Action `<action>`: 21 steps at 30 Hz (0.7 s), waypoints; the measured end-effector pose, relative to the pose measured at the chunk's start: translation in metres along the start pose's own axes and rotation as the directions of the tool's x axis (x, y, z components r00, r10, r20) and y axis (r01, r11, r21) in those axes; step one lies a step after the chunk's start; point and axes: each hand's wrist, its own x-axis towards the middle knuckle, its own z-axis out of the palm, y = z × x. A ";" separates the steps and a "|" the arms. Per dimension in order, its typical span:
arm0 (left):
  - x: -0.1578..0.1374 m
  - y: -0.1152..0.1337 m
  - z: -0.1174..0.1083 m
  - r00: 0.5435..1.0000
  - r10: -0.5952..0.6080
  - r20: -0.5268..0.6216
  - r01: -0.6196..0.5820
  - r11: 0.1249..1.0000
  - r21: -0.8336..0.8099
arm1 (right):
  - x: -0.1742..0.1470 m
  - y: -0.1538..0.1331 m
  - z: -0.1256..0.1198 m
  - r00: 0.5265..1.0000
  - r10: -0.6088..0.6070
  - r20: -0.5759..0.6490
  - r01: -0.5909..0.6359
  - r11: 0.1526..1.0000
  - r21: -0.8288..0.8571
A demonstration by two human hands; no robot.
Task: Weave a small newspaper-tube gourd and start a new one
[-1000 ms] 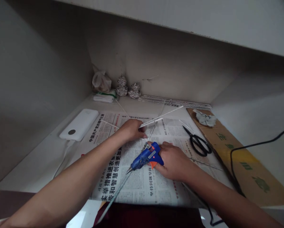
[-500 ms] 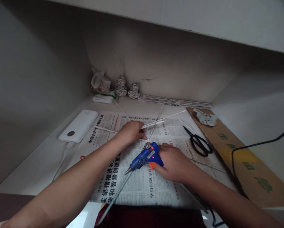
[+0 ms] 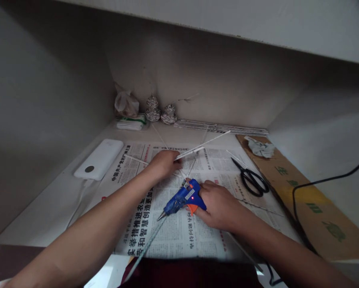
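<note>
In my right hand [image 3: 217, 204] is a blue glue gun [image 3: 182, 198] with an orange trigger, its metal nozzle pointing down to the left and a small red light lit on its side. My left hand [image 3: 165, 164] is closed around thin white paper sticks [image 3: 203, 144] that stick out to the right. More thin sticks spread outward from under both hands, one long grey-green stick [image 3: 149, 242] running toward the front edge. Where the sticks meet is mostly hidden by my hands and the glue gun. Newspaper sheets [image 3: 194, 236] lie beneath.
Black scissors [image 3: 251, 180] lie right of my hands, beside a cardboard strip [image 3: 305, 204] with crumpled paper [image 3: 260, 147] on it. A white power bank [image 3: 99, 160] with a cable is at left. Two woven gourd shapes [image 3: 153, 109], a plastic bag [image 3: 127, 105] and paper sticks [image 3: 221, 127] line the back.
My left hand has shifted slightly left, tilting the white sticks more steeply and turning the spread of sticks a little. The glue gun in my right hand stays almost in place.
</note>
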 end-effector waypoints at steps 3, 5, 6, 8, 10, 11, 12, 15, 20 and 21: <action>0.001 -0.003 0.000 1.000 0.005 0.018 -0.004 0.999 -0.041 | 0.001 0.001 0.002 1.000 -0.004 -0.006 0.003 1.000 -0.009; 0.001 -0.004 0.000 1.000 0.003 0.023 -0.002 0.998 -0.063 | 0.002 0.001 0.002 1.000 -0.001 -0.003 0.001 1.000 -0.019; 0.001 -0.004 0.000 1.000 0.007 0.021 -0.005 0.997 -0.072 | 0.002 0.000 0.002 1.000 0.001 -0.001 -0.001 1.000 -0.022; 0.001 -0.004 0.001 1.000 0.017 0.018 -0.015 0.997 -0.080 | 0.002 0.000 0.001 1.000 0.007 0.003 -0.006 1.000 -0.021; 0.001 -0.004 0.002 0.999 0.033 0.017 -0.032 0.996 -0.081 | 0.003 -0.001 -0.001 1.000 0.010 0.010 -0.009 1.000 -0.017; 0.001 -0.004 0.002 0.999 0.041 0.009 -0.040 0.995 -0.086 | 0.003 -0.002 -0.002 1.000 0.011 0.015 -0.010 1.000 -0.015; 0.001 -0.004 0.002 0.999 0.046 -0.007 -0.047 0.994 -0.101 | 0.003 -0.002 -0.004 1.000 0.013 0.019 -0.013 1.000 -0.014; 0.002 -0.001 -0.001 0.998 0.026 -0.059 -0.044 0.945 -0.323 | 0.002 -0.001 -0.006 0.999 0.024 0.032 -0.024 1.000 -0.008; 0.000 0.006 -0.009 0.990 -0.120 0.067 0.116 0.465 -0.877 | 0.001 0.001 -0.004 0.999 0.038 0.028 -0.039 0.999 0.029; 0.000 0.007 -0.011 0.987 -0.128 0.093 0.136 0.390 -0.911 | 0.001 0.001 -0.003 0.999 0.040 0.021 -0.041 0.998 0.038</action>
